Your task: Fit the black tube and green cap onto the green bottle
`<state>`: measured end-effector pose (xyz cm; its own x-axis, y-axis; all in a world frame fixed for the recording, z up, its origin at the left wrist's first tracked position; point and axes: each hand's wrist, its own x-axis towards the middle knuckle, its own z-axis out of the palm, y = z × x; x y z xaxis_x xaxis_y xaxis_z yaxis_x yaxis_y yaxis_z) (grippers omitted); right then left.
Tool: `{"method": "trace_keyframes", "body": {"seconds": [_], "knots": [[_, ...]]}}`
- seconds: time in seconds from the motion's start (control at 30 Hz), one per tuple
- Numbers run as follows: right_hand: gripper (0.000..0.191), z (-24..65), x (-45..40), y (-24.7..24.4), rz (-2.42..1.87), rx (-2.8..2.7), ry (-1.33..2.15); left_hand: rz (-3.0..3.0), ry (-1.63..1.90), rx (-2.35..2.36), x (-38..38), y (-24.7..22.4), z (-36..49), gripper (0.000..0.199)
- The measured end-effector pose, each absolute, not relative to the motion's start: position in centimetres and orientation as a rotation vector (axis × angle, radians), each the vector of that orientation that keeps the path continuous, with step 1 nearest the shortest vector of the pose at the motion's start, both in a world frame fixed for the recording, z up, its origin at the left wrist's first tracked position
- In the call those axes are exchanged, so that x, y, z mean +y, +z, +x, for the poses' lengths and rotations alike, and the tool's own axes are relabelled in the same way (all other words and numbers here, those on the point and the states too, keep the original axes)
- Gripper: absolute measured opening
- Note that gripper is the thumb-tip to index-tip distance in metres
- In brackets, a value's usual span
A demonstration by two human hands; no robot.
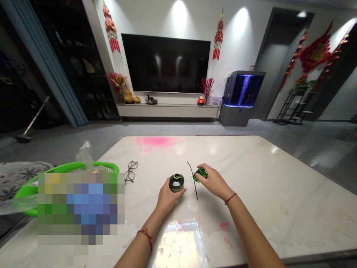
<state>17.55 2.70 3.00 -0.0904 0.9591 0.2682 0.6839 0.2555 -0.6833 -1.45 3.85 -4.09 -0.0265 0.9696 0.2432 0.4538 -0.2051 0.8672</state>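
Note:
A dark green round jar with a pale, narrow open neck stands upright in the grip of my left hand, whose fingers wrap round its side. To the right, my right hand pinches a shiny green ribbed cap, held apart from the jar. Between the two hands a thin black stick lies on the white marbled table, beside a narrow white strip.
Eyeglasses lie left of the jar. A green basket with clear plastic sits at the left, partly behind a pixelated patch. Pink stains mark the table. Beyond it are a TV, a low cabinet and a fish tank.

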Motion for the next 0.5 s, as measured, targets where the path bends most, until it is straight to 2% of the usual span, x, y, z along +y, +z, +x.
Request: {"method": "trace_keyframes", "body": {"seconds": [0.5], "knots": [[0.029,17.61,2.78,2.65,-1.496,-1.842,0.514,1.75,1.186,1.423,4.16,-4.09,-2.03,0.052]]}}
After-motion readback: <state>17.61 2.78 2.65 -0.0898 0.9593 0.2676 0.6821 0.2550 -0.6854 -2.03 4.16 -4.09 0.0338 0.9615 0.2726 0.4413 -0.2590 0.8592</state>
